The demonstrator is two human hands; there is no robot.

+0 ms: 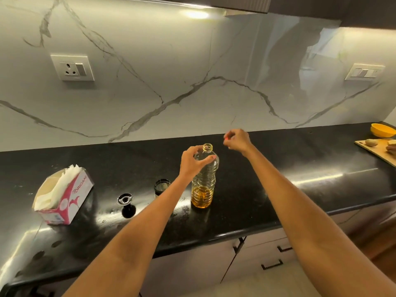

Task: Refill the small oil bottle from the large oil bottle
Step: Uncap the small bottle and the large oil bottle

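Observation:
The large clear plastic oil bottle (203, 183) stands upright on the black counter (278, 168), uncapped, with amber oil only in its bottom part. My left hand (192, 161) grips its shoulder just below the neck. My right hand (236, 139) hovers to the right of the bottle's mouth, fingers pinched on a small red cap that barely shows. The small dark oil bottle (161, 187) stands open just left of the large one, partly behind my left forearm. Its black pourer top (126, 203) lies on the counter further left.
An open tissue box (64, 196) sits at the left of the counter. At the far right are a wooden cutting board (379, 150) with food on it and a yellow bowl (382, 129). A socket (72, 68) is on the marble backsplash.

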